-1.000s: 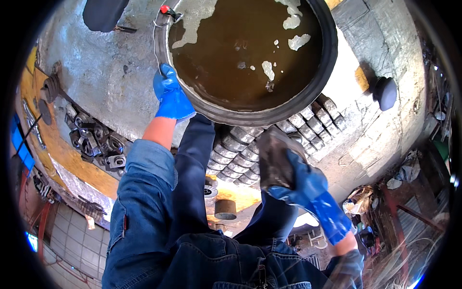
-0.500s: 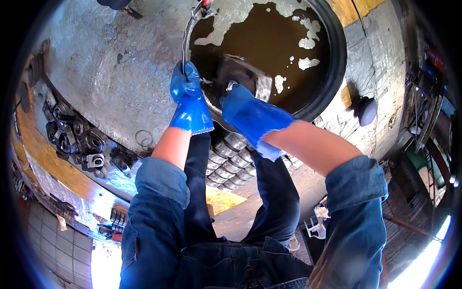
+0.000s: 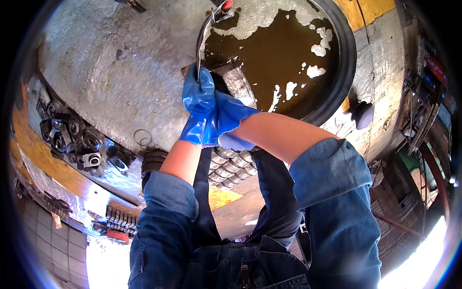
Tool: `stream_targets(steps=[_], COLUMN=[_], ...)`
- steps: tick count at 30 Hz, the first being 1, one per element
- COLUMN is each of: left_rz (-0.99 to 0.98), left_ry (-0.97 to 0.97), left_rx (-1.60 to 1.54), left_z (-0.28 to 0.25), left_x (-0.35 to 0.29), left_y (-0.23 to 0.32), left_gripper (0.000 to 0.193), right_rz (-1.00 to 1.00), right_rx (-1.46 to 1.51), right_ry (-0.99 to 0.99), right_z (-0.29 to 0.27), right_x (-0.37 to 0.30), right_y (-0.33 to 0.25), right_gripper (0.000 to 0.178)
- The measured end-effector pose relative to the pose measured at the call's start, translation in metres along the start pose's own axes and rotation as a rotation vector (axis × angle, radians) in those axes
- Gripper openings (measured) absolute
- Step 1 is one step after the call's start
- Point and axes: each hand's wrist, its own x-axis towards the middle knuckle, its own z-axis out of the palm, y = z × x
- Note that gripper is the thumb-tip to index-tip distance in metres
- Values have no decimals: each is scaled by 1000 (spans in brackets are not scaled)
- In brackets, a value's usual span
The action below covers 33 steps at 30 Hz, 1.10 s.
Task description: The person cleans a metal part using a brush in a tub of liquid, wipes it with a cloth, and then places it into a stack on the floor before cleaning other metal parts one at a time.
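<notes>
At the bottom of the frame is the front of a dark denim garment (image 3: 236,269), with turned-up sleeves (image 3: 332,178) rising on both sides and dark trousers (image 3: 279,192) spread below the hands. Between the legs, just below centre, sits a stack of ridged metal pieces (image 3: 233,166).

Left of centre, the blue-gloved left hand (image 3: 198,94) has its fingers drawn together at the near-left rim of the basin, beside a thin curved strip (image 3: 200,48); whether it grips that strip cannot be told. The blue-gloved right hand (image 3: 232,114) crosses against it, fingers hidden, next to a dark block with a worn pale face (image 3: 240,85); its hold cannot be made out. The block is at the basin's lower left, partly covered by the gloves.

The round black-rimmed basin (image 3: 348,58) fills the upper centre, holding brown liquid (image 3: 284,53) with pale foam (image 3: 248,21). A red-tipped object (image 3: 226,5) is at its upper-left edge. Dark metal parts (image 3: 72,137) cluster at far left.
</notes>
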Motion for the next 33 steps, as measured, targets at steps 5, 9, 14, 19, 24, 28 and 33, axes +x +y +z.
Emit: stream_targets(steps=[5, 9, 14, 19, 24, 28, 33], left_rz=[40, 16, -61, -165, -332, -337, -450], left_ry=[63, 40, -68, 51, 338, 283, 346], left_rx=[18, 48, 31, 173, 556, 402, 273], left_z=[0, 0, 17, -3, -23, -17, -36], left_x=[-3, -3, 0, 1, 47, 59, 75], left_y=[-8, -1, -5, -10, -67, -74, -65], left_gripper=[58, 56, 57, 63, 69, 77, 79], right_rz=[-6, -13, -212, -160, 569, 891, 1012], right_rx=[184, 312, -62, -263, 545, 959, 454], right_ry=[37, 88, 504, 373, 883, 829, 683], right_z=[8, 9, 114, -27, -1, 132, 170], right_x=[3, -5, 21, -178, -335, -393, -424], right_y=[-5, -5, 48, -2, 77, 251, 398], right_gripper=[20, 20, 14, 9, 29, 55, 80])
